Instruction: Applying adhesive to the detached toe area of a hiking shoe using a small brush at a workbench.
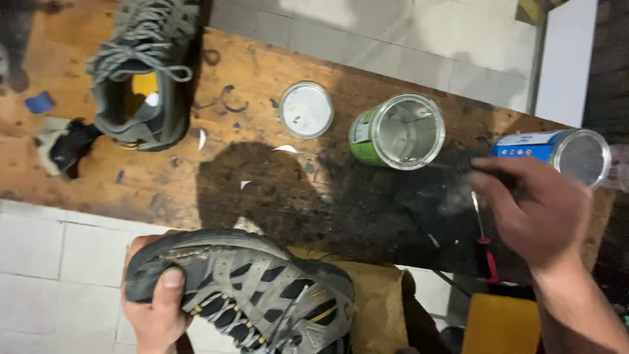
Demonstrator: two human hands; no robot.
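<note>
My left hand [157,301] is curled tight, thumb pressed flat on top, well away from my right hand [534,210]. That one reaches out from a bare forearm, knuckles up, fingers bunched, perhaps pinching something thin; blur hides it.

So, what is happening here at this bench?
A person's left hand grips a grey hiking shoe by its toe, near the bench edge. The right hand reaches toward an open green can and a blue can on the wooden bench. A round lid and a second shoe lie further back.
</note>
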